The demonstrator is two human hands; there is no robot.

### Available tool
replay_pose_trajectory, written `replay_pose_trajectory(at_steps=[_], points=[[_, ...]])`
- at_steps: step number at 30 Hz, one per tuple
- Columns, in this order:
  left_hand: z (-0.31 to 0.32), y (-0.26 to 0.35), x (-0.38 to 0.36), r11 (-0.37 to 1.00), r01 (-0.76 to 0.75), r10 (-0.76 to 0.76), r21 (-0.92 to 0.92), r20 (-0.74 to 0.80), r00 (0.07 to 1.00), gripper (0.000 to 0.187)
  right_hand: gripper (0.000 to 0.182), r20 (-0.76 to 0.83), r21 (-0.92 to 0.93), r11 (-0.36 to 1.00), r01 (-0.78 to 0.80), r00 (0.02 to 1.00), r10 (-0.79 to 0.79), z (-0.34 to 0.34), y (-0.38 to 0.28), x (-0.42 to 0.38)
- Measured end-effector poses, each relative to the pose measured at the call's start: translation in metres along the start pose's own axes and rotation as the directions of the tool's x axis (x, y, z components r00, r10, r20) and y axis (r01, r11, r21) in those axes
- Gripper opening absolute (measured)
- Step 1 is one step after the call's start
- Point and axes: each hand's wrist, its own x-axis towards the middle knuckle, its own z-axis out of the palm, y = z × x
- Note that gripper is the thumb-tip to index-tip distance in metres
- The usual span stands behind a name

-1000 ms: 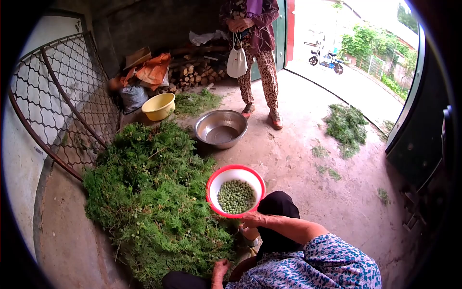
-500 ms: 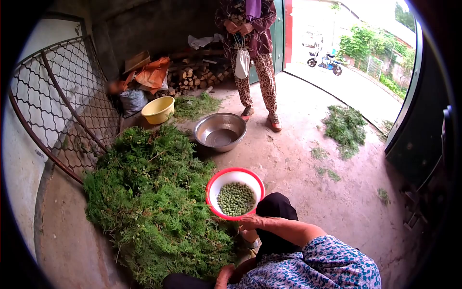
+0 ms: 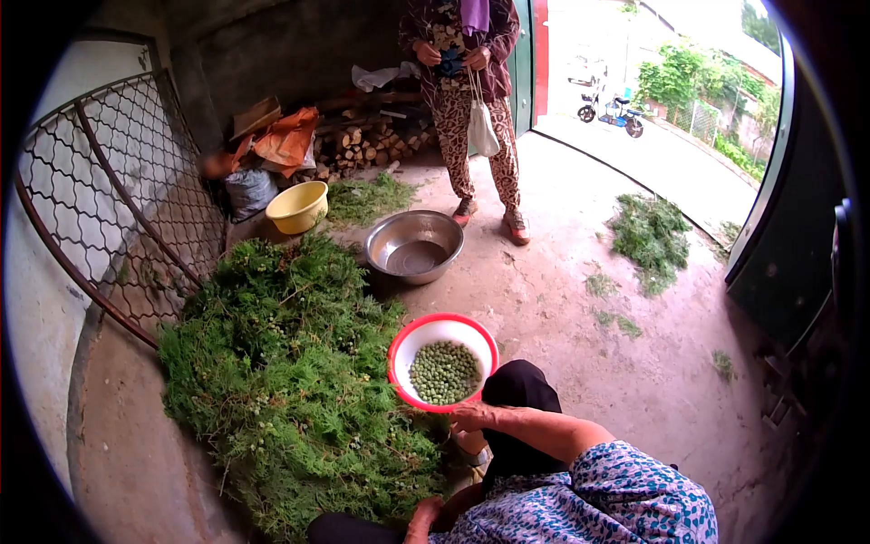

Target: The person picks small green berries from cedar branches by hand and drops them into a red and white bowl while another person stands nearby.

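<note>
Concrete floor [image 3: 562, 308] — red bowl [image 3: 442, 361] above right hand [image 3: 473, 417]

You have three bowls in front of you: one red-rimmed bowl [image 3: 443, 361] of small green fruits, too many to count, one steel basin [image 3: 415, 247] and one yellow bowl [image 3: 298, 206]. You see one large heap of green sprigs [image 3: 281, 363], two smaller heaps [image 3: 650, 234] [image 3: 367, 198], one woodpile [image 3: 372, 140], one wire-mesh panel [image 3: 109, 190], one standing person [image 3: 471, 109] with one white bag [image 3: 483, 131], and one scooter [image 3: 614, 112] outside
</note>
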Motion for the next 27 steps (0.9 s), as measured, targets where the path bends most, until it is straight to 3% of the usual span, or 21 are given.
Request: replay_pose_trajectory(at_steps=[3, 5, 21, 23, 24, 26, 27], points=[[-0.001, 0.002, 0.001, 0.999, 0.005, -0.005, 0.041, -0.011, 1.000, 0.013, 0.022, -0.047, -0.065, 0.997, -0.043, 0.998, 0.040, -0.004, -0.005, 0.001], [0.003, -0.002, 0.002, 0.997, 0.048, -0.049, -0.067, -0.010, 0.999, 0.014, 0.025, 0.187, -0.122, 0.991, -0.056, 0.979, 0.078, -0.016, -0.010, 0.005], [0.001, 0.002, -0.002, 0.999, 0.037, -0.037, -0.024, -0.013, 0.999, 0.018, 0.026, 0.179, -0.162, 0.986, -0.032, 0.982, 0.061, -0.031, -0.026, 0.000], [0.007, -0.003, 0.000, 0.971, 0.104, -0.116, -0.216, -0.044, 0.992, 0.026, 0.025, 0.157, -0.141, 0.990, -0.021, 0.987, 0.043, -0.022, -0.019, -0.002], [0.004, 0.001, -0.001, 0.971, 0.101, -0.114, -0.215, -0.046, 0.992, 0.026, 0.025, 0.145, -0.132, 0.991, -0.014, 0.989, 0.033, -0.018, -0.017, -0.001], [-0.006, 0.007, -0.002, 0.997, 0.012, -0.015, 0.082, 0.033, 0.999, 0.025, 0.025, 0.121, -0.117, 0.993, 0.009, 0.993, 0.005, -0.013, -0.009, 0.005], [-0.004, 0.007, -0.004, 0.995, -0.001, -0.004, 0.098, 0.049, 0.999, 0.025, 0.025, 0.121, -0.117, 0.993, 0.011, 0.993, 0.003, -0.016, -0.011, 0.006]])
